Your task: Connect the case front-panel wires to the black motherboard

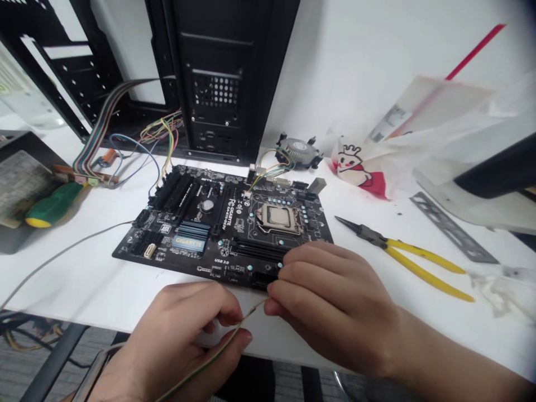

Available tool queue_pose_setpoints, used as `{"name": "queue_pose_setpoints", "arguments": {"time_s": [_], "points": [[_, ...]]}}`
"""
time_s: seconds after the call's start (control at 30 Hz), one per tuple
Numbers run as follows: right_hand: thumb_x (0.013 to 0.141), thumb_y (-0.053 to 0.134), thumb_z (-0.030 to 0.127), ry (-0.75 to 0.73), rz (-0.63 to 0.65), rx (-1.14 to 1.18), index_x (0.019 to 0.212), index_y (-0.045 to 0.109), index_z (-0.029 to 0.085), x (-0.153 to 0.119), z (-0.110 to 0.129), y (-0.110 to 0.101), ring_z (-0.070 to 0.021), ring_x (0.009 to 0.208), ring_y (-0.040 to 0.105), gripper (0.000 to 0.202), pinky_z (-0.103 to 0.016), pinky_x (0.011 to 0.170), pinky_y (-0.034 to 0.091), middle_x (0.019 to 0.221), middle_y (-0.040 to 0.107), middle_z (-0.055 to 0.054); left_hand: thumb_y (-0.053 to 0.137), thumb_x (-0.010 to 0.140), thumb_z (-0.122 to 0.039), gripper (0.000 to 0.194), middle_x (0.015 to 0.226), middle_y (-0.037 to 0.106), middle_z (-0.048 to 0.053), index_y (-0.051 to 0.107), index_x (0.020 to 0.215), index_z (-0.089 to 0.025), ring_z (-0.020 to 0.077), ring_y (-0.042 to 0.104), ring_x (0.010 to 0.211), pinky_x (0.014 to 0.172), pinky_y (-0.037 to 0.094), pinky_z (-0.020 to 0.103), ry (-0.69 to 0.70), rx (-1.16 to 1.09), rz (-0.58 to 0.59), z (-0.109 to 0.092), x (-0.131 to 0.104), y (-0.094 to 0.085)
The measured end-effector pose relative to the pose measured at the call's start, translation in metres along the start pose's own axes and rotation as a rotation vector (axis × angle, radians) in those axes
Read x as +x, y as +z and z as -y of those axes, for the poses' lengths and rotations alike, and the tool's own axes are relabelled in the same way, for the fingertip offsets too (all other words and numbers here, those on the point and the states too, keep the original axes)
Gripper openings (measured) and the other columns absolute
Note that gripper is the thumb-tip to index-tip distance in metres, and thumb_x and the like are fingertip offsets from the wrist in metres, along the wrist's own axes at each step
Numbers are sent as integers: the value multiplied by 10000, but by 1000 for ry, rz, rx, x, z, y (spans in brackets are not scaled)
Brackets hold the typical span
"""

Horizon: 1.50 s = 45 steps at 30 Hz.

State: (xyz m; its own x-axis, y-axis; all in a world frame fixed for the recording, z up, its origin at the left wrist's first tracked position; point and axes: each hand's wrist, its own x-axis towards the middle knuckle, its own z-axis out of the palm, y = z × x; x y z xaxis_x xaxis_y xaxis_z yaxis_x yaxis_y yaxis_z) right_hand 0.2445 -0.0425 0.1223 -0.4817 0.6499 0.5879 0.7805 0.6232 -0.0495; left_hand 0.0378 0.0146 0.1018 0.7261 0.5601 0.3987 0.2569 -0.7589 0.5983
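A thin green-and-yellowish wire runs up across my left hand, whose thumb and curled index finger close around it. My right hand pinches the wire's upper end between thumb and fingers; its tip is hidden there. Right behind both hands lies a black Gigabyte motherboard, and my right fingers overlap its near edge. A square processor sits in the board's socket. Coloured wires are plugged in along the board's far left edge.
A black computer case stands behind the board, beside a CPU cooler. At right lie yellow-handled needle-nose pliers, a metal I/O plate and a plastic bag. A green screwdriver and a power supply are at left.
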Motion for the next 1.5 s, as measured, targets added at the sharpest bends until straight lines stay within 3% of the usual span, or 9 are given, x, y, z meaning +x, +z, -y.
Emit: {"name": "queue_pose_setpoints", "arguments": {"time_s": [0.6, 0.83, 0.97, 1.23, 1.33, 1.5], "points": [[953, 496, 133, -65, 129, 55, 647, 589, 144, 2, 0, 2, -131, 576, 383, 320, -319, 541, 290, 590, 487, 6, 522, 731, -125, 132, 549, 573, -129, 554, 724, -252, 32, 509, 442, 452, 397, 82, -90, -55, -45, 1, -6, 0], [1014, 432, 297, -25, 84, 30, 909, 634, 126, 0, 0, 2, -144, 575, 459, 285, -321, 524, 320, 656, 590, -11, 520, 748, -152, 117, 508, 565, -127, 555, 685, -244, 26, 497, 401, 428, 394, 66, -57, -24, -52, -2, -1, -2], [1007, 442, 276, -36, 51, -11, 1139, 561, 95, -2, 2, 4, -137, 559, 453, 254, -306, 517, 335, 639, 565, 23, 500, 762, -176, 106, 508, 574, -107, 535, 681, -234, 42, 507, 401, 428, 412, 86, -73, -5, -16, -1, -2, -1], [920, 551, 160, -147, 24, -8, 1235, 510, 66, -2, 4, -5, -116, 471, 376, 331, -293, 449, 269, 539, 475, 75, 536, 811, -205, 140, 488, 534, -94, 510, 675, -231, 52, 463, 390, 387, 382, 105, -49, -9, -48, -1, -1, 0], [900, 593, 150, -167, 4, -11, 1204, 547, 106, -3, 8, -11, -104, 426, 367, 310, -298, 425, 244, 501, 458, 91, 569, 782, -206, 50, 546, 586, -102, 544, 780, -249, 48, 492, 401, 394, 396, 104, -80, -76, -119, 0, -4, 4], [889, 599, 119, -151, -70, -66, 1200, 548, 85, -4, 10, -13, -111, 399, 400, 316, -308, 409, 305, 493, 506, 74, 601, 778, -187, 260, 642, 647, -116, 530, 1003, -296, 48, 586, 457, 453, 460, 76, -91, -88, -141, 3, -8, 9]]}}
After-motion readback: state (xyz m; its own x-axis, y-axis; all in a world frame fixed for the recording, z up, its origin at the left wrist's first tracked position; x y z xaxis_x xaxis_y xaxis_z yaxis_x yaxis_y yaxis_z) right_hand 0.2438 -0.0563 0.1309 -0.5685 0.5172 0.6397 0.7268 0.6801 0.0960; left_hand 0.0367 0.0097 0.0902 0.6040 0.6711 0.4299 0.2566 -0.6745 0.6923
